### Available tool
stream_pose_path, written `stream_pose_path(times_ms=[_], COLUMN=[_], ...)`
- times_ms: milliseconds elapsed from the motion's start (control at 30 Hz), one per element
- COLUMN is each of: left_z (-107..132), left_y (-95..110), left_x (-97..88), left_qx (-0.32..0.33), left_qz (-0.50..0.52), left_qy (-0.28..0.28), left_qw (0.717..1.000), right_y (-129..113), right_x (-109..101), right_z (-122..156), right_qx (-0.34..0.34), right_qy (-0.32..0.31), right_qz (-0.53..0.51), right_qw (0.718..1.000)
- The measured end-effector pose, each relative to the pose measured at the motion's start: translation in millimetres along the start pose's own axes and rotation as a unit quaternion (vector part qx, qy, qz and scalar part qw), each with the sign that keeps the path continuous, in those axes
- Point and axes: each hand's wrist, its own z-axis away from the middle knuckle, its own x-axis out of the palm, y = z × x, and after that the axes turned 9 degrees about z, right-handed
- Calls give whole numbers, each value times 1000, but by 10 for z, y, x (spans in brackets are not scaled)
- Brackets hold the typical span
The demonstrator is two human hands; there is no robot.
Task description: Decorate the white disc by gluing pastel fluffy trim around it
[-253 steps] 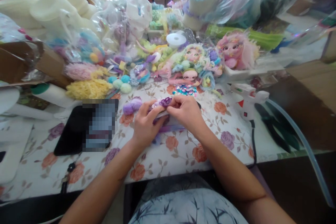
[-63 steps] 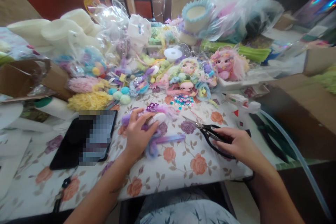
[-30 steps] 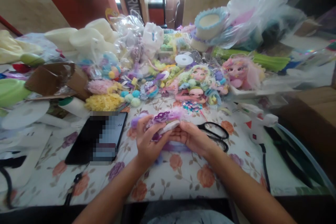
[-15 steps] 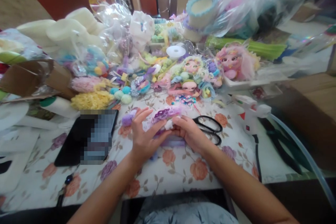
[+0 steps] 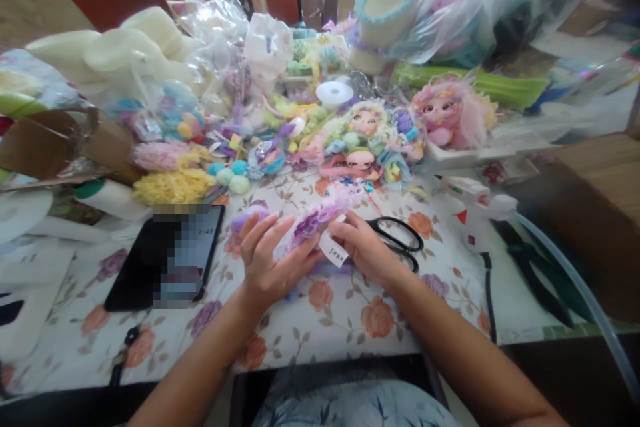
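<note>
Above the flowered tablecloth, my left hand (image 5: 270,257) supports a ruffled purple lace piece (image 5: 307,221), its thumb against the near side and its other fingers spread. My right hand (image 5: 365,243) pinches a white tag (image 5: 333,249) with small dark print at the lace's right end. The far fingers of my right hand are partly hidden behind the tag. A lilac fluffy bit (image 5: 250,215) lies just beyond my left fingertips. Black-handled scissors (image 5: 400,233) rest right beside my right hand, their blades out of sight.
A phone (image 5: 163,257) lies on the left. At right are a glue gun (image 5: 475,203) with a glue stick and green-black pliers (image 5: 535,273). Doll heads (image 5: 363,120), pompoms (image 5: 233,177), a ribbon spool (image 5: 334,93) and plastic bags crowd the back. Cardboard boxes (image 5: 600,213) flank both sides.
The white tag, crumpled between my fingers before, now hangs flat with its print showing. The purple lace has tilted up, and my left hand has shifted slightly left.
</note>
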Motion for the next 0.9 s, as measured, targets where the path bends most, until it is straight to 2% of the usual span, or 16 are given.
stream_pose_path(times_ms=[333,900], left_z=[2,35], left_y=[-6,-26], left_x=[-22,19], left_qx=[53,31], left_qz=[-34,5], left_qy=[-10,-19], left_qw=[998,999], right_y=[-17,-36], right_x=[-58,-53], right_z=[6,17], right_qx=[19,22], right_qy=[1,3], right_qz=[43,40], right_qw=[999,999])
